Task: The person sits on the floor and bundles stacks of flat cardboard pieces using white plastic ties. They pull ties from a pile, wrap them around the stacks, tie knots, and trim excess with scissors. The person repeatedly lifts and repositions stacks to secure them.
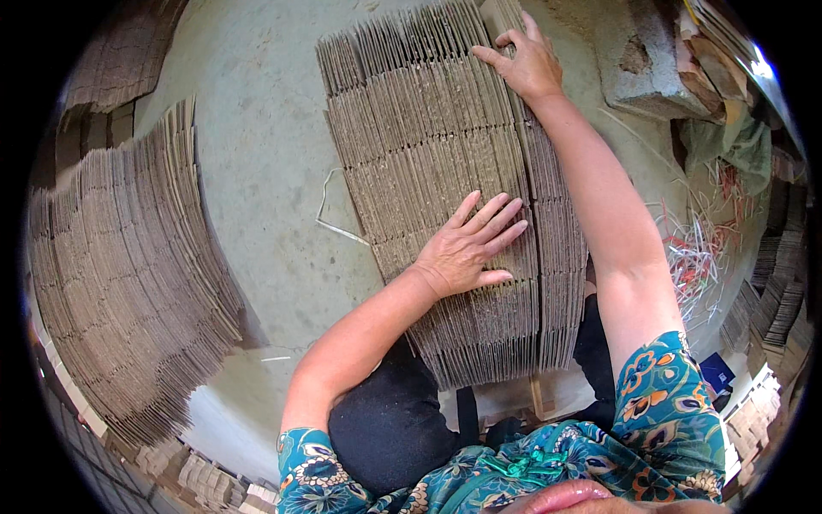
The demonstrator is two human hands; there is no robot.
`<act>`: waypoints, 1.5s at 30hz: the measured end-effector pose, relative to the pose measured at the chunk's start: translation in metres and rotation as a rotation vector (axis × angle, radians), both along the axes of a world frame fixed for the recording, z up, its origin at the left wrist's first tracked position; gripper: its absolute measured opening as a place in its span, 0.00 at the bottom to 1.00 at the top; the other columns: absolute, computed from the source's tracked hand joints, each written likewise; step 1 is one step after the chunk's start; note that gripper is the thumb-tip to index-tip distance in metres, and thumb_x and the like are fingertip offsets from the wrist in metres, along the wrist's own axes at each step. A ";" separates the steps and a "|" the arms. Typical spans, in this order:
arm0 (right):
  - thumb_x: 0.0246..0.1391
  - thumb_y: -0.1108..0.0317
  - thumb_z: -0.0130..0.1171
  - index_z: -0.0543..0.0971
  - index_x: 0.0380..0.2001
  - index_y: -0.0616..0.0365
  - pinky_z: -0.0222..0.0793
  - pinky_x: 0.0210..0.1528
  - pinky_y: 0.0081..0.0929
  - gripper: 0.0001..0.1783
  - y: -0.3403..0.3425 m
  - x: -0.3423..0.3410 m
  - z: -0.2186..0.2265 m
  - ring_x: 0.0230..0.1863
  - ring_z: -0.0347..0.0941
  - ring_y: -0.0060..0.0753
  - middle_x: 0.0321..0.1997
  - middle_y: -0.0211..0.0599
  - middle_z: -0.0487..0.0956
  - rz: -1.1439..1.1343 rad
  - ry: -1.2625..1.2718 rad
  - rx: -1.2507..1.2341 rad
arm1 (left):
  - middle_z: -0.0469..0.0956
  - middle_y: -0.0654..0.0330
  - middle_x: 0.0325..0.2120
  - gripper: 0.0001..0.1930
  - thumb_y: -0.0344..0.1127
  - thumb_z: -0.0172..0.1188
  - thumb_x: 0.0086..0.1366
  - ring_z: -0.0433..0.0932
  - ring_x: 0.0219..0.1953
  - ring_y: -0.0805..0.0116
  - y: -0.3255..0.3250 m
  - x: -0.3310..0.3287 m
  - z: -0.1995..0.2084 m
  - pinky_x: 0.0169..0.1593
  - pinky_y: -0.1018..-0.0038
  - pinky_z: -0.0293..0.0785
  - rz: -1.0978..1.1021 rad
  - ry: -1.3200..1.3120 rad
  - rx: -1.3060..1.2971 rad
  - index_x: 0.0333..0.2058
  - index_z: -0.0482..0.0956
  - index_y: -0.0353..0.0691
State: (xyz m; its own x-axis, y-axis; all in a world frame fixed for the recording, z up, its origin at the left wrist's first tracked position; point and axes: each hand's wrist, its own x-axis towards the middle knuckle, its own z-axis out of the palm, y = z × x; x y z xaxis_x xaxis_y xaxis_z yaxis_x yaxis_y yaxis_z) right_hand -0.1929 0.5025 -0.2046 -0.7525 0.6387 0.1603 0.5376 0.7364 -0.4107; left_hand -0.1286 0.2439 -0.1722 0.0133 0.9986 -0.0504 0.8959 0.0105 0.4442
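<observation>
A long stack of collapsed brown cardboard box dividers [437, 163] lies in front of me, its many sheets packed edge-up. My left hand [467, 248] rests flat on the stack's middle, fingers spread. At the far right end, my right hand [529, 64] touches a lighter cardboard sheet [503, 19], thumb and fingers apart. A narrow gap separates a thinner bundle of dividers [561, 248] on the right from the main stack; my right forearm partly covers it.
Another divider stack [137, 274] leans on the floor to the left. A white strap [324, 204] pokes out beside my stack. To the right lie tangled plastic strips [698, 261] and a concrete block [646, 73]. More cardboard [120, 56] stands at the far left.
</observation>
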 end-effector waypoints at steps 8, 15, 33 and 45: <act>0.42 0.48 0.61 0.78 0.31 0.48 0.60 0.57 0.38 0.18 0.023 0.001 -0.023 0.62 0.57 0.47 0.65 0.38 0.58 0.019 0.190 -0.151 | 0.54 0.56 0.61 0.39 0.65 0.44 0.55 0.47 0.65 0.60 0.003 0.000 0.001 0.66 0.56 0.36 -0.003 -0.005 0.003 0.58 0.61 0.45; 0.42 0.57 0.62 0.79 0.29 0.55 0.61 0.54 0.42 0.14 -0.015 -0.006 0.026 0.57 0.62 0.48 0.57 0.50 0.66 0.027 0.095 0.020 | 0.54 0.57 0.61 0.39 0.65 0.45 0.54 0.48 0.65 0.61 -0.002 -0.001 0.002 0.66 0.57 0.36 0.013 -0.009 -0.001 0.58 0.61 0.46; 0.45 0.43 0.57 0.78 0.33 0.43 0.43 0.61 0.58 0.19 -0.022 -0.018 -0.009 0.67 0.46 0.44 0.64 0.37 0.59 0.033 -0.001 0.116 | 0.55 0.57 0.61 0.40 0.66 0.44 0.54 0.49 0.65 0.60 -0.002 -0.001 -0.001 0.66 0.57 0.37 0.017 -0.035 0.044 0.59 0.60 0.46; 0.49 0.52 0.51 0.79 0.32 0.45 0.37 0.61 0.62 0.13 -0.013 -0.023 -0.025 0.67 0.47 0.41 0.63 0.32 0.62 0.056 0.039 0.154 | 0.55 0.56 0.61 0.41 0.67 0.45 0.52 0.50 0.64 0.59 -0.001 -0.001 -0.002 0.66 0.56 0.38 0.008 -0.037 0.057 0.59 0.60 0.45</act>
